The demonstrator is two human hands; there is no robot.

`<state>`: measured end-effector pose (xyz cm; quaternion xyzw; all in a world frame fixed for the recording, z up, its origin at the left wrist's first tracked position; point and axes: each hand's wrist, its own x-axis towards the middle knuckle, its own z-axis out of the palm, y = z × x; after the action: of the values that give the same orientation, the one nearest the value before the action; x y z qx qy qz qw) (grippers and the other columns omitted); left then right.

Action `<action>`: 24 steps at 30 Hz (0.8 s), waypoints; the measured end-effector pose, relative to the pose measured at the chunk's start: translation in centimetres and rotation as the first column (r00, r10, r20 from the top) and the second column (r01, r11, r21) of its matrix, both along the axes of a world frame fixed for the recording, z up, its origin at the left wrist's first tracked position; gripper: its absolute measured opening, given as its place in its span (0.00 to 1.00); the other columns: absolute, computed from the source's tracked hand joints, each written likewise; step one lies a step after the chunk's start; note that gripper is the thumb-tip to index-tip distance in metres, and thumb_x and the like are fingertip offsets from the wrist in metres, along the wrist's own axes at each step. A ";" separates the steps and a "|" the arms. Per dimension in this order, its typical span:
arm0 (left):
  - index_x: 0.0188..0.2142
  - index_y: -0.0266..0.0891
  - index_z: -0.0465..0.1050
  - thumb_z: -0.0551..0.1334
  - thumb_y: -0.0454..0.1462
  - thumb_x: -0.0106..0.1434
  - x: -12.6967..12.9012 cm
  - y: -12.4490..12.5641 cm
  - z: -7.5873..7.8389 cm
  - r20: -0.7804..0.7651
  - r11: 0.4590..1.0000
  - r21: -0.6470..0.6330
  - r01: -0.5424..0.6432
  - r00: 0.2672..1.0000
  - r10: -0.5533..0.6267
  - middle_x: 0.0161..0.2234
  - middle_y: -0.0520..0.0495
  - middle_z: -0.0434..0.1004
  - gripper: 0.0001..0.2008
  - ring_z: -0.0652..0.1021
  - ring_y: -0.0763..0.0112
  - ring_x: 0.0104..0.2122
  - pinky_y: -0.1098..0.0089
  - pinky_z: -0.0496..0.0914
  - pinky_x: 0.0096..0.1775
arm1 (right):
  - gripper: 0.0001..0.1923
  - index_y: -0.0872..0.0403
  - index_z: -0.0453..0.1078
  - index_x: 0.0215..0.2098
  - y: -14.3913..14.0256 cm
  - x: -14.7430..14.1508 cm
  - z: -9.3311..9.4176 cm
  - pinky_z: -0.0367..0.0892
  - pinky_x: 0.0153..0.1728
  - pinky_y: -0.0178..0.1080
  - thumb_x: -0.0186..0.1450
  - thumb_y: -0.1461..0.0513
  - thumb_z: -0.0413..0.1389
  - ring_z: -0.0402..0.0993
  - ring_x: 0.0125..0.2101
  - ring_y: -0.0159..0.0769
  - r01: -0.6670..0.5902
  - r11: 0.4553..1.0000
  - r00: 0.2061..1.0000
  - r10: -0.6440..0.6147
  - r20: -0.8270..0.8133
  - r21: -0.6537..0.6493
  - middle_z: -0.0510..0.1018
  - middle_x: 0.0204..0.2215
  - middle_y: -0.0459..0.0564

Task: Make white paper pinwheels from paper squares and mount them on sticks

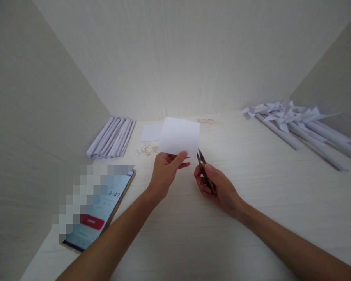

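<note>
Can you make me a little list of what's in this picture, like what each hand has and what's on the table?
left hand: holds a white paper sheet by its lower edge
right hand: holds small snips, blades open, pointing at the sheet
far left: bundle of rolled paper tubes
far right: paper pinwheels on paper sticks
behind the sheet: a smaller paper piece, small scraps
near left: phone, screen on
surface: pale table

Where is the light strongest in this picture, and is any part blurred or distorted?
Head view: brightest on the table by the back wall, behind the paper in the left hand; side walls darker. A pixelated block hides part of the phone. Wide lens splays the walls; the snips in the right hand look sharp.
</note>
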<state>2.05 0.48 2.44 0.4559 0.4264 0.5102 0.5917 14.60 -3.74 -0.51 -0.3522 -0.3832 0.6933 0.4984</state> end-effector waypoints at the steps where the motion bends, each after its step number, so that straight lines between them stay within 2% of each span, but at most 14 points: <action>1: 0.29 0.33 0.73 0.63 0.37 0.47 0.0 0.0 0.0 0.009 1.000 -0.007 0.008 1.000 -0.008 0.27 0.46 0.77 0.10 0.76 0.70 0.29 0.72 0.71 0.30 | 0.14 0.55 0.59 0.27 0.0 0.0 0.0 0.41 0.10 0.26 0.59 0.52 0.46 0.47 0.12 0.20 -0.025 1.000 1.000 0.025 0.018 0.007 0.60 0.16 0.39; 4: 0.28 0.32 0.73 0.63 0.38 0.48 0.0 -0.1 0.0 0.027 0.999 -0.024 0.039 0.999 -0.038 0.27 0.45 0.77 0.10 0.77 0.69 0.30 0.73 0.71 0.31 | 0.12 0.53 0.57 0.29 -0.1 0.1 0.1 0.38 0.08 0.26 0.61 0.53 0.44 0.45 0.09 0.20 -0.078 0.997 0.996 0.076 0.056 0.023 0.61 0.14 0.38; 8: 0.27 0.31 0.73 0.63 0.38 0.48 0.0 -0.2 0.0 0.026 0.998 -0.033 0.050 0.998 -0.049 0.26 0.44 0.77 0.10 0.77 0.67 0.29 0.71 0.71 0.31 | 0.14 0.54 0.57 0.28 0.0 0.0 0.3 0.38 0.08 0.26 0.60 0.52 0.44 0.42 0.09 0.20 -0.086 0.996 0.995 0.085 0.047 0.025 0.58 0.12 0.37; 14: 0.28 0.32 0.73 0.62 0.38 0.48 0.0 -0.3 -0.2 0.024 0.997 -0.010 0.070 0.997 -0.070 0.26 0.45 0.78 0.10 0.77 0.68 0.28 0.72 0.71 0.31 | 0.17 0.55 0.59 0.24 -0.1 -0.1 0.4 0.38 0.09 0.27 0.59 0.50 0.44 0.41 0.10 0.20 -0.089 0.996 0.996 0.089 0.006 0.013 0.51 0.10 0.36; 24: 0.27 0.31 0.74 0.63 0.39 0.47 0.0 -0.4 -0.1 -0.041 0.999 0.021 0.045 0.998 -0.044 0.25 0.44 0.78 0.11 0.77 0.67 0.27 0.70 0.72 0.31 | 0.17 0.54 0.54 0.20 -0.4 -0.1 -0.3 0.39 0.10 0.28 0.60 0.51 0.43 0.42 0.10 0.21 -0.048 0.998 0.999 0.046 0.029 0.051 0.51 0.10 0.36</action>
<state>2.07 0.04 2.39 0.4819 0.4224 0.4921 0.5892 14.46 -4.18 -0.77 -0.3397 -0.4159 0.6899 0.4855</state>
